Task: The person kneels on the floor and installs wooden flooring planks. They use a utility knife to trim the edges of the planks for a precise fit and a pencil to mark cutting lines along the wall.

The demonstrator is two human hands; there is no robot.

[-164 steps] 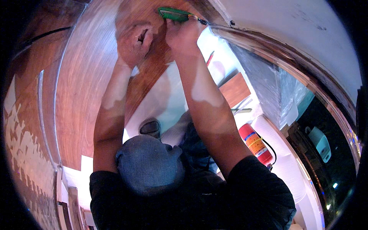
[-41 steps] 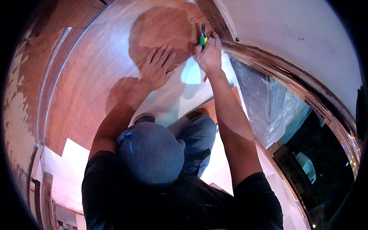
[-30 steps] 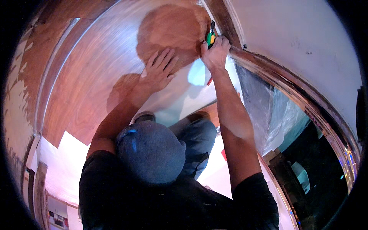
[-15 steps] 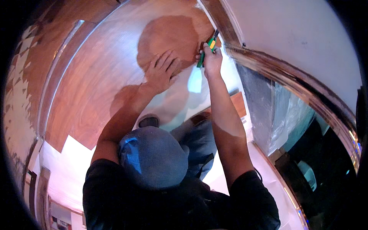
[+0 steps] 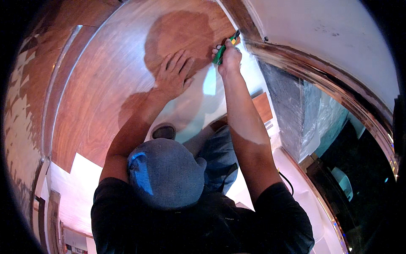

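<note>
At the far end of the wood-grain surface (image 5: 97, 106), beside the brown frame (image 5: 245, 21), a green-and-yellow cutter (image 5: 219, 56) is held, right hand (image 5: 231, 57) grip closed around its handle, black end angled toward the frame. The left hand (image 5: 172, 79) is laid on the wood-grain surface, fingers spread, grip released. A smaller wood-grain piece (image 5: 262, 108) is seen right of the right forearm.

On my feed I see a reddish-brown wood-grain covering (image 5: 97, 97), glossy, partly shadowed, its near edge stepped. At the covering's far right corner, the right hand (image 5: 231, 59) grips a green cutter (image 5: 220, 55) with a yellow part, its dark tip slanting away and rightward; I can't tell whether it touches. The left hand (image 5: 172, 79) lies spread near the covering's right edge.
</note>
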